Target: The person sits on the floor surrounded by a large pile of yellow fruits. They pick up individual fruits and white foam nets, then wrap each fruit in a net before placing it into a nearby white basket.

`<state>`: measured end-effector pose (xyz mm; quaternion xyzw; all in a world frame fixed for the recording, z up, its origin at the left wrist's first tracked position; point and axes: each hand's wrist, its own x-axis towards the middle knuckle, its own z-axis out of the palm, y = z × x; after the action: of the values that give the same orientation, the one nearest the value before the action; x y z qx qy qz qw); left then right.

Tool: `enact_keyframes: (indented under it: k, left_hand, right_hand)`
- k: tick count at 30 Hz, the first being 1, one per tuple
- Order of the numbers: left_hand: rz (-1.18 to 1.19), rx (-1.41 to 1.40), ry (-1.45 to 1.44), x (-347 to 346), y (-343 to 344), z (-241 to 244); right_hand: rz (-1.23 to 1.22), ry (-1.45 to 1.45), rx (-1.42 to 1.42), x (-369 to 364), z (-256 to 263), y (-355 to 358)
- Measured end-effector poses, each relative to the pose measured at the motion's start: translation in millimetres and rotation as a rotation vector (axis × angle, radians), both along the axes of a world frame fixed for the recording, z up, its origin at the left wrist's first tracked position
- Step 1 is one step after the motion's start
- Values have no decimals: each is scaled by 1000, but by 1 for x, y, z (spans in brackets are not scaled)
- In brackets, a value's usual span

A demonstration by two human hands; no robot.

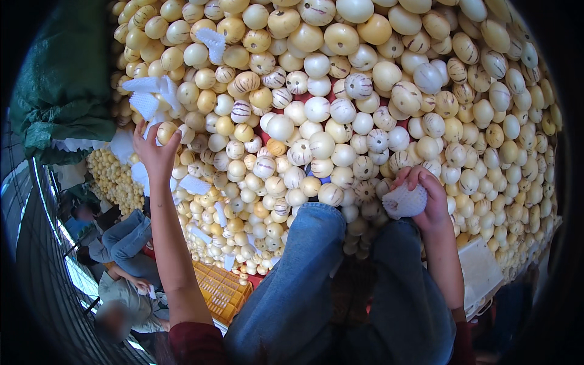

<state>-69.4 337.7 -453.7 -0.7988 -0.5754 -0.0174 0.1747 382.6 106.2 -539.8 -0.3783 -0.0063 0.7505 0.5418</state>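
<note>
A large heap of pale yellow pepino melons, many with purple stripes, spreads before me and around my knees. Between the thumb and fingers of my left hand is a small pepino melon, over the left part of the heap. White foam net sleeves lie on the fruit just beyond that hand, and another foam sleeve rests nearer to me. Above my right knee, my right hand is closed around a foam-netted fruit; little of the fruit inside shows.
A yellow plastic crate stands left of my legs, and a white container is by my right forearm. Green fabric hangs over something at the far left. Other people sit at the lower left, near another fruit heap.
</note>
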Motion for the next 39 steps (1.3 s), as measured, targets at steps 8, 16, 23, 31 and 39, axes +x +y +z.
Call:
enact_keyframes:
  k: [8, 16, 23, 31, 39]
  left_hand:
    - [452, -257, -1039, 28, -36, 10]
    - [431, -1611, -1639, 202, -132, 15]
    - [497, -1604, -1865, 218, -159, -5]
    - [253, -1511, -1682, 237, -166, -3]
    - [349, -1430, -1808, 246, -174, -15]
  right_hand:
    - [327, -101, 219, 3, 22, 10]
    - [575, -672, 414, -37, 64, 46]
    - [558, -1139, 544, -56, 42, 16]
    - [614, -1126, 599, -54, 33, 14]
    - [470, -1066, 384, -44, 23, 0]
